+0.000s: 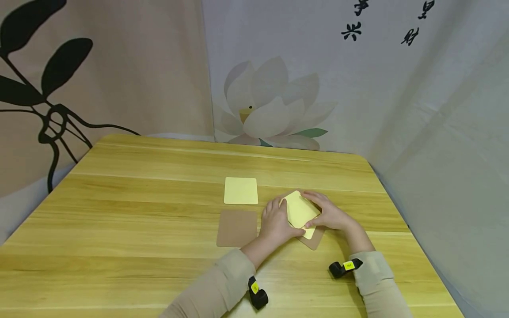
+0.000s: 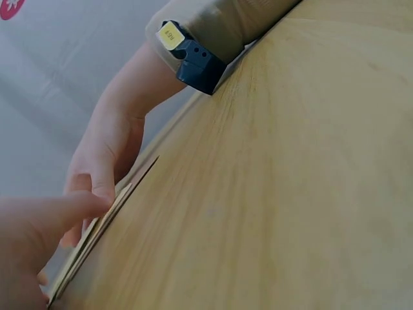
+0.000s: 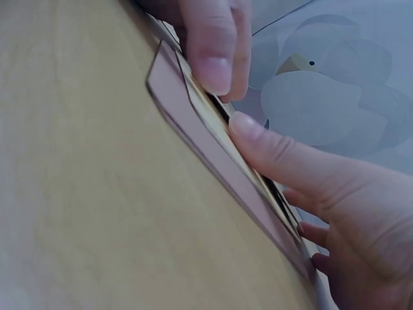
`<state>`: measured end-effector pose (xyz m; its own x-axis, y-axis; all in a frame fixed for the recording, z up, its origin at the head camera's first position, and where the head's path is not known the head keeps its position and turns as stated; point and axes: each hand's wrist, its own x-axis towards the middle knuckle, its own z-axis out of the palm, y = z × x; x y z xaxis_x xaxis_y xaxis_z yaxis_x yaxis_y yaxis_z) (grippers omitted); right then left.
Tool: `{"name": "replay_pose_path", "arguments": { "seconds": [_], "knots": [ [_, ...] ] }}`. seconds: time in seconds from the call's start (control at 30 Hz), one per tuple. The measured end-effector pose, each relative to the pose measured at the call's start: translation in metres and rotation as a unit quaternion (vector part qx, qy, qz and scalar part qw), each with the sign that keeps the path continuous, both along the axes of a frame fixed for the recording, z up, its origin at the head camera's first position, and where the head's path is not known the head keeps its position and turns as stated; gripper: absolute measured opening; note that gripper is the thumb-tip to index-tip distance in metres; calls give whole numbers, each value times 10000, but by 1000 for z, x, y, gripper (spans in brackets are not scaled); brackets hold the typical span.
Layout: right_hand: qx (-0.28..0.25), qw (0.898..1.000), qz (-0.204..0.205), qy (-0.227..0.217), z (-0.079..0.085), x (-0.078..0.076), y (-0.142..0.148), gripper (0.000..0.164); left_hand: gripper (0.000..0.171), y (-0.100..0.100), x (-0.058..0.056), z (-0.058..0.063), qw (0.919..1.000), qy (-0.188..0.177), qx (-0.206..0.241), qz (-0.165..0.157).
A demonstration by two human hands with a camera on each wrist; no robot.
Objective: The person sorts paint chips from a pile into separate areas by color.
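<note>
A pale yellow square card (image 1: 300, 208) with rounded corners lies turned like a diamond between the two hands. Under it the corner of a second yellow card (image 1: 310, 232) shows, and below that a brown square card (image 1: 317, 241) on the table. My left hand (image 1: 276, 225) holds the upper yellow card at its left side, thumb at the near edge. From the right, my right hand (image 1: 331, 213) grips its opposite edges between thumb and fingers. In the right wrist view the right thumb (image 3: 248, 127) lies along the edge of the layered cards.
Left of the hands, another yellow card (image 1: 241, 191) lies flat, with a brown card (image 1: 237, 228) just nearer than it. The wooden table (image 1: 119, 229) ends at a printed curtain (image 1: 278, 101) behind. Small black cameras (image 1: 258, 297) sit at both cuffs.
</note>
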<state>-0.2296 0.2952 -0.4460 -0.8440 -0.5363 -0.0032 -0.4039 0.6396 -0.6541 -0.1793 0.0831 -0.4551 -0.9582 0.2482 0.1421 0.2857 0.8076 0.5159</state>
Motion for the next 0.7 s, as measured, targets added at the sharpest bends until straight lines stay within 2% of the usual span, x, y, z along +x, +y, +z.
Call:
{"name": "replay_pose_path", "arguments": {
  "seconds": [0.37,0.7],
  "knots": [
    [-21,10000,52,71,-2,-1,0,97,101,-1,2,0,9999,70,-140,-68],
    [-91,10000,20,-13,-2,1,-1,96,95,-1,0,1,9998,72,188,-91]
  ]
}}
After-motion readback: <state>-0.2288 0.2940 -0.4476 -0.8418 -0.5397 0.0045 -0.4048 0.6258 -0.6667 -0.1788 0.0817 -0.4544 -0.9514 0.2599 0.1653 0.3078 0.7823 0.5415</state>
